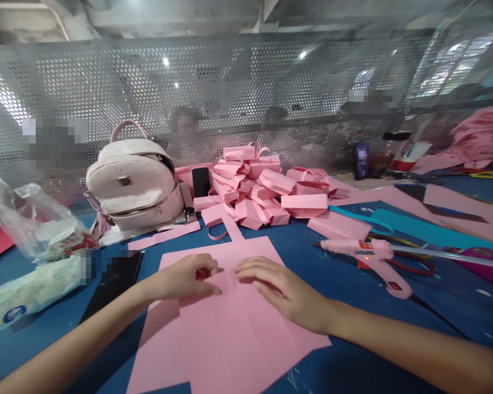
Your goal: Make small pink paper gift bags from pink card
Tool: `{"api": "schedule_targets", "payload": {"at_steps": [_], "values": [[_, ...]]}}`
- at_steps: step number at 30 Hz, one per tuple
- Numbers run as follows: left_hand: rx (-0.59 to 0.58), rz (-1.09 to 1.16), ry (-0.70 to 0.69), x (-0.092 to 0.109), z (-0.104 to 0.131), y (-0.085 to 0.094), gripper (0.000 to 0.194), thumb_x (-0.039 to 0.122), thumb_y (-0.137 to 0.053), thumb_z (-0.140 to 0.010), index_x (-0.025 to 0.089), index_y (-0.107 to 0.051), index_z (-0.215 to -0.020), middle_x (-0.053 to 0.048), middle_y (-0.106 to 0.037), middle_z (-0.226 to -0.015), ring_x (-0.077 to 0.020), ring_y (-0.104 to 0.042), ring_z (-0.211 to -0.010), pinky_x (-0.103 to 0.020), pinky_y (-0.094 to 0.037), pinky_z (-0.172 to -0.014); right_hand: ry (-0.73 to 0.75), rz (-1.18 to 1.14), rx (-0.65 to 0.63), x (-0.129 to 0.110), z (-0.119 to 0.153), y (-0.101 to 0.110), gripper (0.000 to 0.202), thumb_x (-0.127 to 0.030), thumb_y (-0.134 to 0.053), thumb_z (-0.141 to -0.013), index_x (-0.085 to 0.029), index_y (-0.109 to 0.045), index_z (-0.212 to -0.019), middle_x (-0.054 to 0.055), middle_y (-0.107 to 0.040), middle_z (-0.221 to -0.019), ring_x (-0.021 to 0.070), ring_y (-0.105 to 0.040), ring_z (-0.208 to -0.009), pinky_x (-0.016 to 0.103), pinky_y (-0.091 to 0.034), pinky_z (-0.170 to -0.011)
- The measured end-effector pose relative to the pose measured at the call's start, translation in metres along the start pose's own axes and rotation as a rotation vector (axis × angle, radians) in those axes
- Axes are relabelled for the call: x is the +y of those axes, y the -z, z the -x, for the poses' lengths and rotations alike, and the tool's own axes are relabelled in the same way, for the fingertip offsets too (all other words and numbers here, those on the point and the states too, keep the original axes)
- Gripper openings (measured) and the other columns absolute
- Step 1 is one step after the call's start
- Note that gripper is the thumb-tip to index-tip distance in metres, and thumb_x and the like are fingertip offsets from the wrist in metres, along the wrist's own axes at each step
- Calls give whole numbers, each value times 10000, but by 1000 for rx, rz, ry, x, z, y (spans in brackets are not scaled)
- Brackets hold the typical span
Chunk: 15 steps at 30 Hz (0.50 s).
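Note:
Several pink sheets lie overlapped on the blue table in front of me, with creases running across the top one. My left hand is at their upper left, thumb and fingers curled together at the top sheet's far edge; whether they pinch the paper is hidden. My right hand rests on the upper right of the sheets, palm down, with its fingers extended and holding nothing. A narrow pink strip runs from beyond the sheets toward the pile of folded pink pieces.
A pink glue gun lies to the right, its cord trailing forward. Behind are a pale backpack and a phone. Plastic bags and a black flat item are left; teal strips lie right. A perforated screen stands behind.

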State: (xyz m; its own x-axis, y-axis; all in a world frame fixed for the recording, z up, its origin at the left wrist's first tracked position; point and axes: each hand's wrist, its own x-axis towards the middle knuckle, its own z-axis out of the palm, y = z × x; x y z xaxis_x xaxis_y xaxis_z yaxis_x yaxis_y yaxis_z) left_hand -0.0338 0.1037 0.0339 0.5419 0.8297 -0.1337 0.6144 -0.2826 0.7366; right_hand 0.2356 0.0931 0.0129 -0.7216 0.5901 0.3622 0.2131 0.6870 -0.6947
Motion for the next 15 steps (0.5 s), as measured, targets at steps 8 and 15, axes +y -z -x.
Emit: {"api": "schedule_targets", "payload": {"at_steps": [8,15], "values": [[349,319,0,2,5,39,327,482,-702,-849,172,-638,-926,66,-486,-569,-91,-426,-475,-187,-278,-466,-313,-262,378,7,1,-1,486,-522,-510,-987,-299,-435,-1412,95,-422,-1541,268,-384,-1444,517,-277,-1219],[605,607,-55,22,5,3,516,539,-652,-889,192,-552,-1258,-47,-718,-910,-176,-660,-703,-261,-516,-651,-418,-586,450,11,-1,-5,690,-602,-584,-925,-296,-330,-1488,134,-337,-1616,280,-338,-1486,506,-345,-1187]]}}
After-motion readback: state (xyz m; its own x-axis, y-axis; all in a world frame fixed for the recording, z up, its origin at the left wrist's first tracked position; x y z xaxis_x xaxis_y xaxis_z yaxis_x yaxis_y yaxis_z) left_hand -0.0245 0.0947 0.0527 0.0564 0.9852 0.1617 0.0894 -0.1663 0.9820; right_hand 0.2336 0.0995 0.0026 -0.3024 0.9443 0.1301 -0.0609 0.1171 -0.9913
